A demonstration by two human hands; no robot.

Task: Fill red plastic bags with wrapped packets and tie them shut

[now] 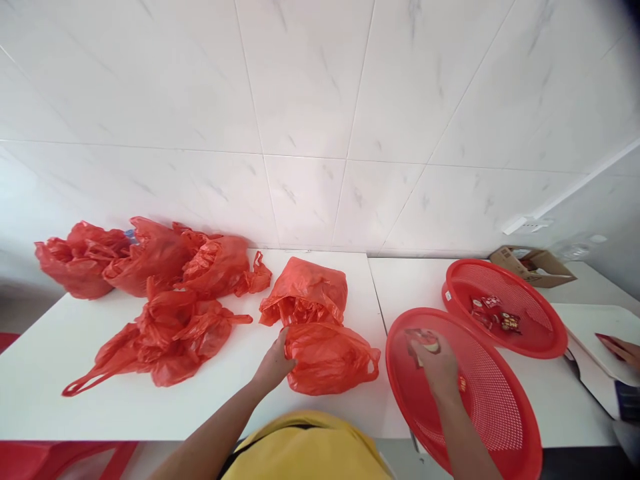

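Note:
My left hand (274, 365) grips the left edge of a filled red plastic bag (330, 357) lying on the white table (50, 373) in front of me. My right hand (436, 363) is closed on a small red packet (423, 340) over the near red mesh basket (470, 393). Another small packet (463, 383) lies in that basket beside my wrist. A second red mesh basket (540, 333) behind it holds several small red packets (493, 313). Another red bag (305, 290) sits just behind the one I grip.
Several more red plastic bags (150, 293) are heaped on the left part of the table near the tiled wall. A cardboard box (533, 265) stands at the back right. Another person's hand (625, 350) rests over a white tray (595, 333) at the far right.

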